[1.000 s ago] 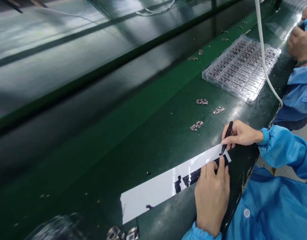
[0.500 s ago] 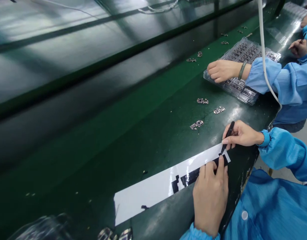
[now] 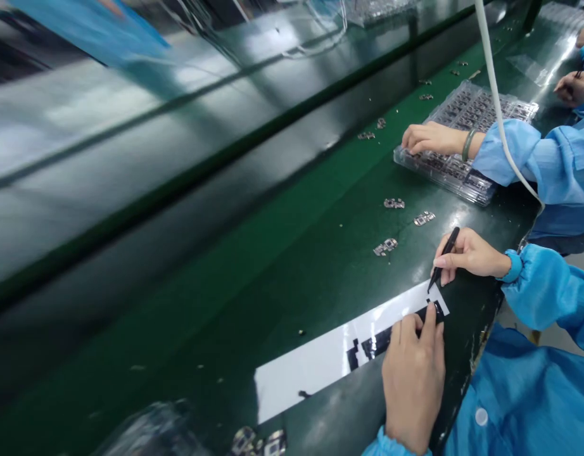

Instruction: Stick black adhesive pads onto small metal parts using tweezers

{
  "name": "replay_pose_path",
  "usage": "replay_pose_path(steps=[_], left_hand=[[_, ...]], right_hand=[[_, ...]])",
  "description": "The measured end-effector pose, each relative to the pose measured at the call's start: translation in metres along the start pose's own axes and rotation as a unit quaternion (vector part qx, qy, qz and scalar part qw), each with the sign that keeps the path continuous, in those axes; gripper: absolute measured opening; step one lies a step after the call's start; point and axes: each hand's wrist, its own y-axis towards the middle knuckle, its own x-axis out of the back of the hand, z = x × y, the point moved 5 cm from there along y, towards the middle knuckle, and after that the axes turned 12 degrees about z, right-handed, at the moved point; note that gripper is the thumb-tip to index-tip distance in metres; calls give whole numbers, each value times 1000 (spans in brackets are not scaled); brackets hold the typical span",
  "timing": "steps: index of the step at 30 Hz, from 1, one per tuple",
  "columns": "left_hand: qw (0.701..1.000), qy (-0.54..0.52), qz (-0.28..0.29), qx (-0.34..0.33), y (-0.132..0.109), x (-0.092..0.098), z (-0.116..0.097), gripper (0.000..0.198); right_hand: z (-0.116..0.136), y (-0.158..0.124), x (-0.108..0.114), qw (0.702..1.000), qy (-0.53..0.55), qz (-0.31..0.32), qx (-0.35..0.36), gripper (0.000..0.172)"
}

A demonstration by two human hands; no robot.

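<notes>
My left hand [image 3: 413,377] lies over the right part of a white backing strip [image 3: 292,380], its fingertips pressing on a black tape piece [image 3: 377,344] stuck there. Its fingers are spread a little. Pinched in my right hand [image 3: 470,253] are slim black tweezers [image 3: 446,256], pointing down at the strip's far right end. Their tip is just above a small black bit beside my left index fingertip; whether it holds anything is too small to tell. More black cut-outs [image 3: 353,356] stick to the strip's middle, and a small black scrap [image 3: 304,394] lies near its left end.
Small circuit boards [image 3: 386,247] lie on the green tabletop [image 3: 292,278] beyond the strip, with more [image 3: 274,441] at the bottom edge. A co-worker's hand [image 3: 432,138] rests on a clear tray [image 3: 444,168] of boards. A white cable [image 3: 498,114] hangs at the right. Clear plastic [image 3: 152,434] sits lower left.
The tweezers' tip has lifted slightly away from the black bit at my left index fingertip. My left hand stays on the strip. The view has shifted, moving the scene rightward.
</notes>
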Motion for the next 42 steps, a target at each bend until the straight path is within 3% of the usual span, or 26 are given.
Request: replay_pose_path(steps=[4, 9, 12, 16, 20, 26, 29, 33, 39, 42], left_hand=[[992, -107, 71, 11, 17, 19, 23, 27], [982, -165, -44, 80, 75, 57, 84, 22], [976, -184, -30, 110, 108, 60, 108, 28], [979, -175, 27, 100, 127, 62, 113, 21], [971, -200, 56, 116, 120, 70, 112, 23], [889, -389, -109, 215, 76, 78, 120, 34], [860, -443, -124, 222, 55, 67, 115, 36], [807, -526, -78, 255, 39, 44, 111, 38], [705, -656, -99, 250, 32, 24, 99, 49], [669, -698, -91, 238, 34, 16, 88, 47]], right_hand=[[18, 18, 8, 996, 39, -32, 72, 40], [25, 39, 16, 987, 96, -52, 120, 42], [22, 44, 17, 984, 125, -43, 118, 41], [24, 44, 18, 980, 147, -33, 129, 41], [27, 43, 19, 972, 182, -48, 139, 43], [25, 43, 25, 960, 228, -51, 154, 44], [22, 42, 27, 957, 237, -63, 154, 43], [19, 42, 20, 959, 242, -58, 135, 43], [17, 40, -4, 963, 236, -51, 119, 44], [12, 44, -17, 969, 218, -39, 106, 44]])
